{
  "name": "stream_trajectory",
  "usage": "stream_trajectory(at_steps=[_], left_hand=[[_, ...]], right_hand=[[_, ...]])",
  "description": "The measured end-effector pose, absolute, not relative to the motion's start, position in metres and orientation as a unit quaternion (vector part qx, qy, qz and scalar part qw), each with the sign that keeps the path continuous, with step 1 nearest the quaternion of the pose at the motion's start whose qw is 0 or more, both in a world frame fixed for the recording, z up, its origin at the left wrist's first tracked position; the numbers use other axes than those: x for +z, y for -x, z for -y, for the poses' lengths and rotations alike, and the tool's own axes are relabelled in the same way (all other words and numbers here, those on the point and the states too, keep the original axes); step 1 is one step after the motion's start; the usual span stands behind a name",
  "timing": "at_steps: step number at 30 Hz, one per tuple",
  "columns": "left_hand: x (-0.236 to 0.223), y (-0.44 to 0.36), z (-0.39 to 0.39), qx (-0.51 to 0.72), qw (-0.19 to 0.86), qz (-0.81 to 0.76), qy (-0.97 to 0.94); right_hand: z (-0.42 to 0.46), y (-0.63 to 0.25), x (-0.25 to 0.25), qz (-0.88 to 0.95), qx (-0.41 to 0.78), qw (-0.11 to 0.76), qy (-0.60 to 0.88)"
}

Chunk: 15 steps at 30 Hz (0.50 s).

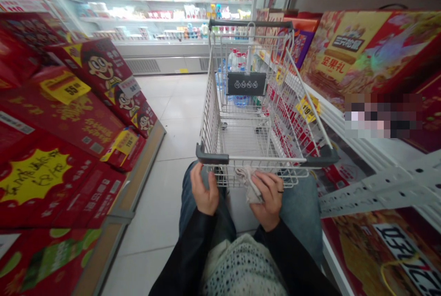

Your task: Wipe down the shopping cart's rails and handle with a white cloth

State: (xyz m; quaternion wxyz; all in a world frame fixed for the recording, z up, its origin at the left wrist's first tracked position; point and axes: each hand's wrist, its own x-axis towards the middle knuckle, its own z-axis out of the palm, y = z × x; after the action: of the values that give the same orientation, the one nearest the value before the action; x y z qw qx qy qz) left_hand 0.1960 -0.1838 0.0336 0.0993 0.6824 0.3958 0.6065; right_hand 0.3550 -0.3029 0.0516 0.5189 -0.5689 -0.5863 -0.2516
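A wire shopping cart (257,160) stands in front of my knees, with grey plastic corner pieces on its near rim. My left hand (205,191) is at the near left corner, its fingers and thumb curled about the wire just below the grey corner piece (212,156). Bunched in my right hand (269,197) is a pale, crumpled cloth (248,185), which lies against the wires under the near rim. A ring shows on one right finger. The basket wires are bare inside, and a dark sign plate (246,84) hangs at the far end.
Red gift boxes (69,108) are stacked on a low platform at left. On the right, white shelving (372,186) with boxed goods stands close against the cart. Bottled drinks (237,59) and a lit refrigerated display (165,50) lie beyond it. White floor tiles (175,108) run along the left.
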Motion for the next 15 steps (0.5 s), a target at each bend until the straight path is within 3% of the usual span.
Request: stream_trajectory(at_steps=[4,9,15], left_hand=[[0.016,-0.195,0.177,0.587,0.137,-0.402,-0.690],[0.016,-0.199,0.183,0.562,0.117,-0.403,-0.713],[0.016,-0.198,0.182,0.557,0.112,-0.413,-0.712]], right_hand=[[0.301,-0.354,0.051,0.621,-0.238,0.491,0.562],[0.301,-0.356,0.054,0.586,-0.248,0.529,0.562],[0.298,-0.345,0.053,0.604,-0.218,0.515,0.568]])
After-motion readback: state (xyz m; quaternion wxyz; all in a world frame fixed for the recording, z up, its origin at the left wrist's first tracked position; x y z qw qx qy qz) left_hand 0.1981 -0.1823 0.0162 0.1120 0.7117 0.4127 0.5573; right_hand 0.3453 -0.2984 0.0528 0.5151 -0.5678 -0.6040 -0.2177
